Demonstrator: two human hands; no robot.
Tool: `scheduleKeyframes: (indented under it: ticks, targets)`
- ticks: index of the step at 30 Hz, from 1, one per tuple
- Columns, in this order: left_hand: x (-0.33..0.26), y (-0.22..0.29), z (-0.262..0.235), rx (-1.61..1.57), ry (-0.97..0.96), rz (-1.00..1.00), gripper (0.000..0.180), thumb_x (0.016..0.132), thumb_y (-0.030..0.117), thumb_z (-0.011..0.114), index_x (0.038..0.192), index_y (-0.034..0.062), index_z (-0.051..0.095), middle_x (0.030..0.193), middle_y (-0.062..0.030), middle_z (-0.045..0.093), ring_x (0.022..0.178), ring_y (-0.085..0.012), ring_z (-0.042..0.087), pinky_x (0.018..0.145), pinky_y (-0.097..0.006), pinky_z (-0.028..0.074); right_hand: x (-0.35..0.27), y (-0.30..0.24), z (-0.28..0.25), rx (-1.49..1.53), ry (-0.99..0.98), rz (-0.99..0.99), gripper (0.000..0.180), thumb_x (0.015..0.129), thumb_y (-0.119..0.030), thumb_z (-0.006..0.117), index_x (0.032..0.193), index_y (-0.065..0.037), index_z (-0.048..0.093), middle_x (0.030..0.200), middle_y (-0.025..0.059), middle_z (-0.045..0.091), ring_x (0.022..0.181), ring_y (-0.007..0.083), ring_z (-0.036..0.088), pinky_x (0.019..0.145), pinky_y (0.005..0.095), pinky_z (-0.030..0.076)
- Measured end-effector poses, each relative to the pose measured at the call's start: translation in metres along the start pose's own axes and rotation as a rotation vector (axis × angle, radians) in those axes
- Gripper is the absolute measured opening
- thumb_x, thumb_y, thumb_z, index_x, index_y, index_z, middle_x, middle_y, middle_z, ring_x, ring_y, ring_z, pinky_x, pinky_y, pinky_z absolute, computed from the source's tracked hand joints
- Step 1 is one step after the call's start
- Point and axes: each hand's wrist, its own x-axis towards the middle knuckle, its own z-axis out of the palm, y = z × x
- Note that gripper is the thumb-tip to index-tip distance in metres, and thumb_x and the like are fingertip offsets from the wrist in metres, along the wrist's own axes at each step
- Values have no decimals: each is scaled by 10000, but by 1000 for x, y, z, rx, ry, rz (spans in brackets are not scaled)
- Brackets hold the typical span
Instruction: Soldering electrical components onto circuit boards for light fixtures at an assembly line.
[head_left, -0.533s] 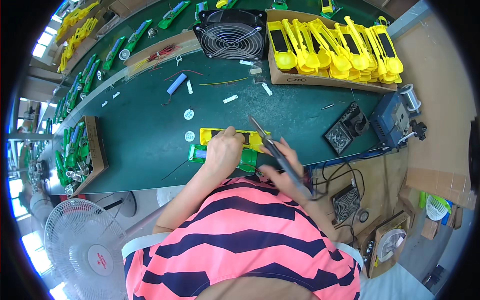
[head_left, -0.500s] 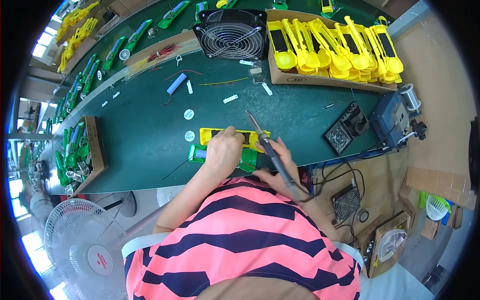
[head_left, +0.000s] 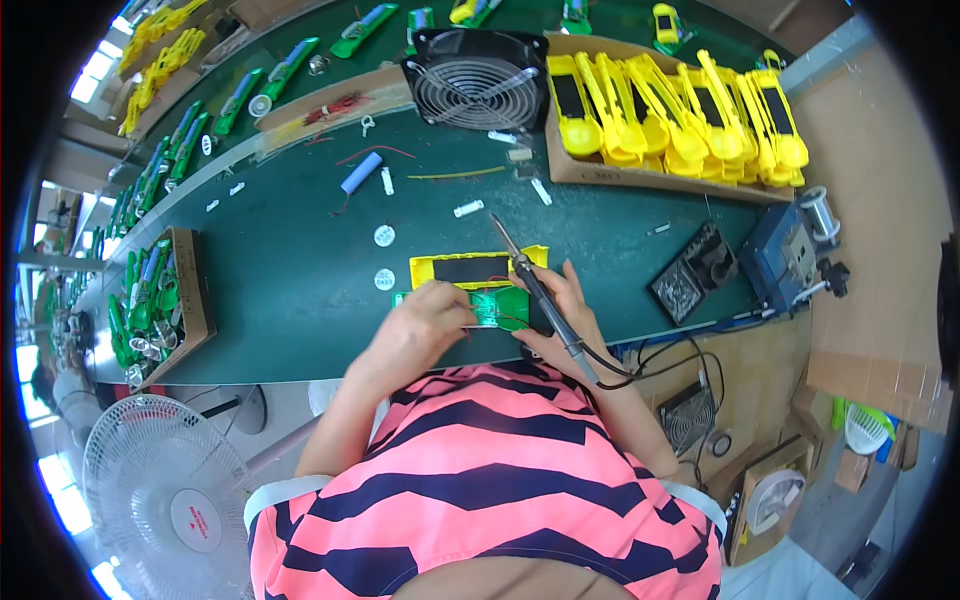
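Note:
My right hand (head_left: pixel 562 305) grips a soldering iron (head_left: pixel 545 303) with a dark handle; its bare metal tip points up and away to the left. Beneath that hand lies a green plastic housing (head_left: pixel 515 312) with a small circuit board (head_left: pixel 484 309) and thin red wires. My left hand (head_left: pixel 425 325) covers the housing's left end, fingertips pinched at the board's edge; what they hold is too small to make out. Just beyond lies a yellow housing (head_left: pixel 424 270) with a dark panel (head_left: pixel 470 270), touching or nearly touching the green one.
A carton of yellow housings (head_left: pixel 668 180) and a black fan (head_left: pixel 475 85) stand at the back. On the right are a soldering station (head_left: pixel 780 240) and an iron stand (head_left: pixel 690 275). At left sits a box of green housings (head_left: pixel 195 310). A blue battery cell (head_left: pixel 361 173) lies mid-table.
My left hand has moved from the yellow housing down to the green one, uncovering the dark panel. The soldering iron remains in my right hand. The view has shifted slightly.

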Motion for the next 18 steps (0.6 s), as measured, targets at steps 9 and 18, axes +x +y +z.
scheduleKeyframes:
  ticks: [9, 18]
  targets:
    - [0, -17, 62, 113, 578, 48, 167, 598, 6, 638, 739, 69, 572, 721, -40, 552, 627, -196, 513, 540, -297, 411, 0, -1, -4, -59, -31, -10, 635, 625, -124, 710, 1187, -71, 421, 1153, 82, 499, 1071, 270, 487, 1051, 485, 127]
    - [-6, -2, 44, -151, 495, -304, 129, 602, -2, 672, 697, 26, 590, 796, -78, 498, 712, -220, 523, 583, -296, 430, -38, -1, -3, -16, 280, -98, 143, 751, -29, 581, 891, -7, 565, 662, 30, 631, 659, 150, 624, 1038, 463, 148]
